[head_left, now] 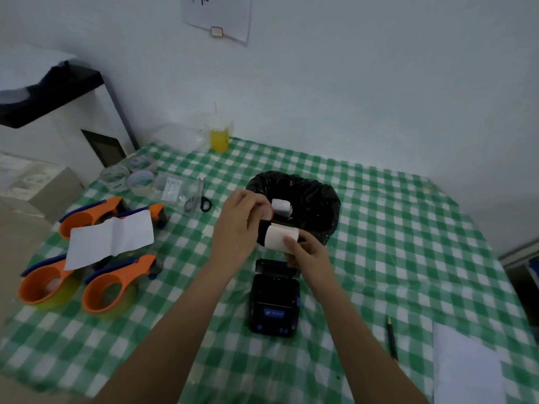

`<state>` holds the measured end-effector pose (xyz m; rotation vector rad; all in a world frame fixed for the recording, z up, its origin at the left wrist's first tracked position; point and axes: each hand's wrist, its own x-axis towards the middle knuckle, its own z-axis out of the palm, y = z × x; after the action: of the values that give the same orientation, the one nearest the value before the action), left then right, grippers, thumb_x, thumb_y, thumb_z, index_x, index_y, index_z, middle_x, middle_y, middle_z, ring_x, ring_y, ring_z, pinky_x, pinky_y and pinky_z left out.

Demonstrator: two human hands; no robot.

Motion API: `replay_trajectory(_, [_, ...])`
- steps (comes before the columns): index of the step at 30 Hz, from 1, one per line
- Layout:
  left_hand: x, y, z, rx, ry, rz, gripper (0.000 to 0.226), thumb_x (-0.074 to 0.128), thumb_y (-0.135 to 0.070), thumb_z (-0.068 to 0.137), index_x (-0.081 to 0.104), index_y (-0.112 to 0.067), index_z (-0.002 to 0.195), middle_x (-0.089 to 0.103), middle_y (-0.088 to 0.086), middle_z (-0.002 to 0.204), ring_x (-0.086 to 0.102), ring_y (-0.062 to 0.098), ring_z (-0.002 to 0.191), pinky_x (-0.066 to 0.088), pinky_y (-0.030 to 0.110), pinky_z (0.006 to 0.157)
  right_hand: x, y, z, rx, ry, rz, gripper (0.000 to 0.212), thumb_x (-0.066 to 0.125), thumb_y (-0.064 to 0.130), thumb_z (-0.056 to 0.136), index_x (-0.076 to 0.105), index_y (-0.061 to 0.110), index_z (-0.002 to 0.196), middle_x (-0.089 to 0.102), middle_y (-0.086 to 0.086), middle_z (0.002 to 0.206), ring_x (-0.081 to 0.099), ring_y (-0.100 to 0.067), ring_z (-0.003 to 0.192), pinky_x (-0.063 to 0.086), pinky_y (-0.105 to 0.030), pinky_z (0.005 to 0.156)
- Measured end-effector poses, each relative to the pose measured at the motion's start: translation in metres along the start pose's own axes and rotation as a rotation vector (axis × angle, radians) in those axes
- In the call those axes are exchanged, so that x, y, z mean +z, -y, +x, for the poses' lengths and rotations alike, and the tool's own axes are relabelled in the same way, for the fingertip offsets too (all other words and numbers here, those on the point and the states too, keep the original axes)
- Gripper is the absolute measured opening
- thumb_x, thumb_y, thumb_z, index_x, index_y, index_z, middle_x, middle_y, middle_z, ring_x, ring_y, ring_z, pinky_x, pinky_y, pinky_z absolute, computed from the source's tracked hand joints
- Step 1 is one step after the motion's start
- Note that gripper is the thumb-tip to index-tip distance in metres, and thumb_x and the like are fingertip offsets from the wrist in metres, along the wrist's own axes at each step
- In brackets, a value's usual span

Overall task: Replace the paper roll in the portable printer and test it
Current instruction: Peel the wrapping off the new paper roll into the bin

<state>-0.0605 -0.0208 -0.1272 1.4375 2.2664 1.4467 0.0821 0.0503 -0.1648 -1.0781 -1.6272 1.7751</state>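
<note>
A small black portable printer with blue buttons lies on the green checked tablecloth, its lid open at the far end. Above it I hold a white paper roll with a dark wrapper at its left end. My right hand grips the roll from the right and below. My left hand pinches at the roll's upper left end. Behind the hands stands a small bin lined with a black bag, and another white paper roll lies inside it.
Three orange tape dispensers and a white sheet lie at the left. Scissors, tape rolls and a yellow cup sit at the back. A pen and white paper lie at the right.
</note>
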Motion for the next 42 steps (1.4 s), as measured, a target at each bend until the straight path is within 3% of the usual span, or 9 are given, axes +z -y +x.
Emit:
replay_trajectory(2, [0.007,0.008,0.007,-0.029,0.026,0.015,0.013,0.052,-0.015,0.091,0.065,-0.014,0.093,0.059,0.005,0.098,0.055,0.017,0.093,0.046,0.021,0.079,-0.003,-0.008,0.005,0.024,-0.082,0.024,0.015,0.062,0.025,0.088,0.064,0.027,0.103,0.065,-0.004,0.081,0.061,-0.015,0.069,0.054,-0.024,0.062])
replay_trajectory(8, [0.051,0.044,0.046,-0.132,0.167,0.065,0.016,0.055,-0.019,0.090,0.068,-0.015,0.099,0.068,0.005,0.100,0.061,0.018,0.092,0.049,0.028,0.080,-0.023,-0.014,0.025,0.011,-0.266,0.067,0.023,0.060,0.019,0.090,0.061,0.014,0.113,0.066,-0.002,0.083,0.061,-0.015,0.071,0.055,-0.028,0.066])
replay_trajectory(13, [0.082,0.055,0.088,-0.192,0.248,0.104,0.019,0.051,-0.022,0.093,0.067,-0.012,0.097,0.070,0.005,0.089,0.053,0.009,0.065,0.042,0.021,0.057,-0.040,-0.013,0.041,0.018,-0.329,0.117,0.021,0.062,0.019,0.089,0.062,0.018,0.110,0.067,-0.005,0.084,0.060,-0.015,0.067,0.055,-0.021,0.061])
replay_trajectory(17, [0.095,0.067,0.112,-0.220,0.346,0.209,0.016,0.051,-0.019,0.091,0.064,-0.011,0.092,0.071,0.011,0.094,0.064,0.026,0.082,0.055,0.044,0.073,-0.045,-0.012,0.053,0.011,-0.339,0.105,0.016,0.062,0.020,0.088,0.061,0.026,0.103,0.067,-0.003,0.087,0.062,-0.015,0.072,0.054,-0.017,0.058])
replay_trajectory(21, [0.106,0.075,0.124,-0.192,0.425,0.327,0.009,0.056,-0.018,0.088,0.063,-0.013,0.086,0.072,0.008,0.090,0.064,0.026,0.081,0.048,0.037,0.064,-0.048,-0.012,0.066,0.021,-0.354,0.088,0.022,0.063,0.021,0.088,0.061,0.019,0.110,0.066,-0.004,0.085,0.061,-0.014,0.069,0.053,-0.019,0.059])
replay_trajectory(26, [0.117,0.083,0.130,-0.168,0.458,0.465,0.020,0.057,-0.030,0.089,0.060,-0.011,0.082,0.067,0.009,0.081,0.062,0.026,0.079,0.038,0.033,0.060,-0.049,-0.013,0.077,0.027,-0.352,0.089,0.025,0.063,0.024,0.087,0.062,0.018,0.112,0.067,-0.006,0.085,0.060,-0.013,0.067,0.053,-0.021,0.060])
replay_trajectory(31, [0.125,0.086,0.131,-0.129,0.491,0.500,0.023,0.046,-0.014,0.090,0.068,-0.008,0.094,0.069,0.015,0.097,0.062,0.032,0.087,0.043,0.035,0.063,-0.051,-0.014,0.081,0.036,-0.354,0.100,0.027,0.064,0.025,0.087,0.061,0.020,0.113,0.067,-0.007,0.088,0.061,-0.013,0.069,0.055,-0.024,0.063])
replay_trajectory(36, [0.125,0.089,0.128,-0.078,0.469,0.528,0.027,0.046,-0.010,0.090,0.071,-0.008,0.100,0.071,0.016,0.104,0.063,0.032,0.095,0.055,0.044,0.078,-0.053,-0.014,0.078,0.035,-0.353,0.102,0.026,0.064,0.025,0.087,0.061,0.019,0.113,0.066,-0.004,0.085,0.060,-0.014,0.069,0.055,-0.023,0.063])
replay_trajectory(42, [0.114,0.060,0.114,-0.157,0.438,0.235,0.030,0.049,-0.025,0.094,0.062,-0.012,0.117,0.064,0.011,0.117,0.059,0.024,0.106,0.049,0.033,0.087,-0.052,-0.011,0.074,0.039,-0.337,0.114,0.029,0.063,0.023,0.088,0.059,0.018,0.116,0.065,-0.002,0.084,0.061,-0.014,0.069,0.055,-0.017,0.059])
